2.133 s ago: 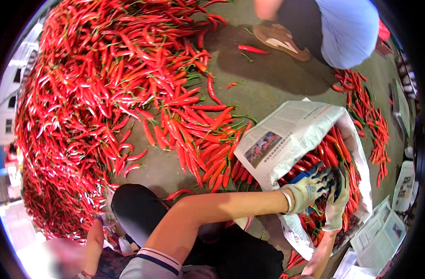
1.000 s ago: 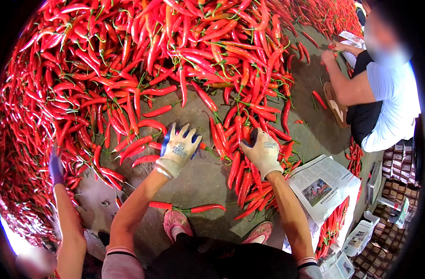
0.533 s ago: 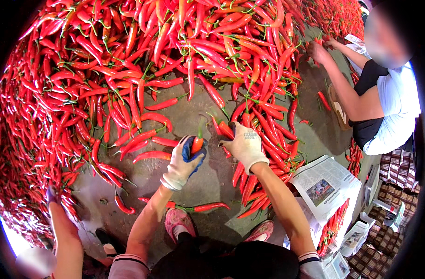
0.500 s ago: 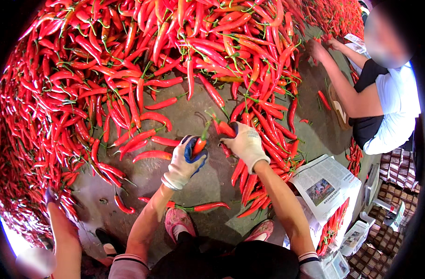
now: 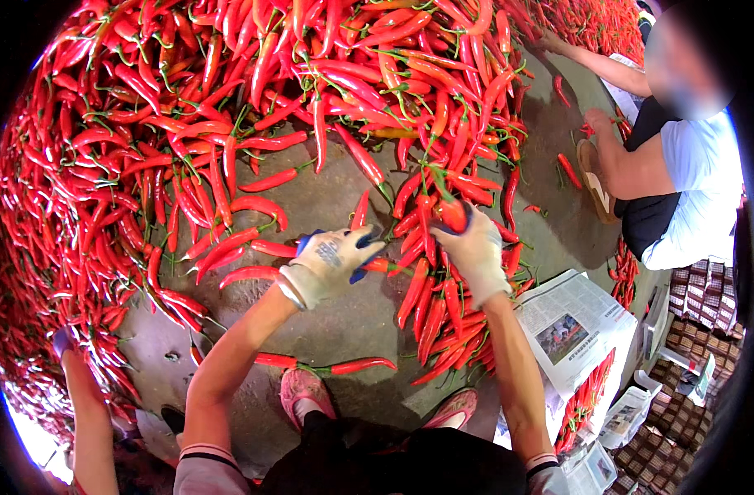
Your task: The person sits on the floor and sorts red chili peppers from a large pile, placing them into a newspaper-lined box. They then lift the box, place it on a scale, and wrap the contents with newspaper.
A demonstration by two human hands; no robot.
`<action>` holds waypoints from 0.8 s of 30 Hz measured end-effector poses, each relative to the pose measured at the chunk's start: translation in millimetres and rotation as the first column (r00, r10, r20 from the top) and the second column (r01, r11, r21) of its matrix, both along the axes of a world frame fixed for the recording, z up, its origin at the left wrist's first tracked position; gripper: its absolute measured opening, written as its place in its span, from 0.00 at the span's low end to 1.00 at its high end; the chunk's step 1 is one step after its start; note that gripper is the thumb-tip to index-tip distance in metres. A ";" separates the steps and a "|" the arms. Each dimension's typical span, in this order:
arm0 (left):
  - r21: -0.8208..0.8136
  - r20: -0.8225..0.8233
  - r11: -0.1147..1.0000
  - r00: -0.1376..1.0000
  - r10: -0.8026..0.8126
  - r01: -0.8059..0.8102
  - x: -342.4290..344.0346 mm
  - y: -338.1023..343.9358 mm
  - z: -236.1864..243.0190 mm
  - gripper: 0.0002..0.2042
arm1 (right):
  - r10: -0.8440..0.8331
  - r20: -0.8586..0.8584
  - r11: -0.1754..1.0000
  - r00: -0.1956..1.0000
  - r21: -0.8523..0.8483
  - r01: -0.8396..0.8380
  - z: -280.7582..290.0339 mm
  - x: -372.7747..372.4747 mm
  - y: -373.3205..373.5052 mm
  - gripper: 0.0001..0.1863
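Note:
My left hand [image 5: 326,262], in a white glove with blue palm, is closed on a red chili pepper [image 5: 380,264] whose green stem end points right. Another red chili [image 5: 360,210] sticks up beyond its fingers; I cannot tell whether it is held too. My right hand [image 5: 477,254], gloved alike, is closed on a red chili [image 5: 453,215] with its green stem pointing up and away. Beneath and beside the right hand lies a smaller pile of red chilies [image 5: 433,318]. The large heap [image 5: 203,124] rises beyond both hands.
Two loose chilies [image 5: 356,365] lie on the grey floor [image 5: 253,326] before my pink shoes [image 5: 301,394]. At right, newspaper [image 5: 575,318] covers a container of chilies [image 5: 587,400]. A co-worker [image 5: 682,181] crouches at the far right; another person's arm [image 5: 88,412] reaches in at lower left.
My right hand has moved right, over the smaller pile, with chili in it. My left hand has turned palm down. The co-worker at right now reaches one arm farther to the heap.

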State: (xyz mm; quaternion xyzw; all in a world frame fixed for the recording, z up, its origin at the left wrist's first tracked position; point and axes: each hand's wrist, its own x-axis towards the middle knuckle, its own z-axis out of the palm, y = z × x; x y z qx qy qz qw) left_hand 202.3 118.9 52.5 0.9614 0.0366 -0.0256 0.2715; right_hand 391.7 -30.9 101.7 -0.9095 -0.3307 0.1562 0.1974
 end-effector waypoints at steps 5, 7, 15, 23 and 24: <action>0.150 -0.033 0.987 0.998 -0.050 0.055 2.7 18.6 15.6 0.26 | 0.041 -0.015 0.956 0.999 -0.290 -0.043 -15.2 4.4 33.1 0.31; 0.272 -0.097 0.941 0.978 -0.183 0.203 10.0 18.9 -1.4 0.26 | 0.000 -0.080 0.988 0.997 -0.156 -0.013 -12.9 19.2 21.3 0.27; 0.210 -0.040 0.975 0.997 -0.067 0.074 3.6 27.2 16.3 0.25 | 0.083 -0.934 0.468 0.348 0.345 0.813 0.6 10.5 -110.5 0.15; -0.902 -0.430 -0.094 0.857 0.283 -0.421 -12.0 -51.6 8.3 0.17 | 0.419 -0.894 0.188 0.158 0.256 0.948 -13.1 -46.5 -161.6 0.19; -0.877 -0.466 -0.269 0.842 0.272 -0.399 -17.1 -65.3 -10.2 0.17 | 0.288 -0.939 0.357 0.185 0.285 0.889 -13.4 -50.6 -169.0 0.21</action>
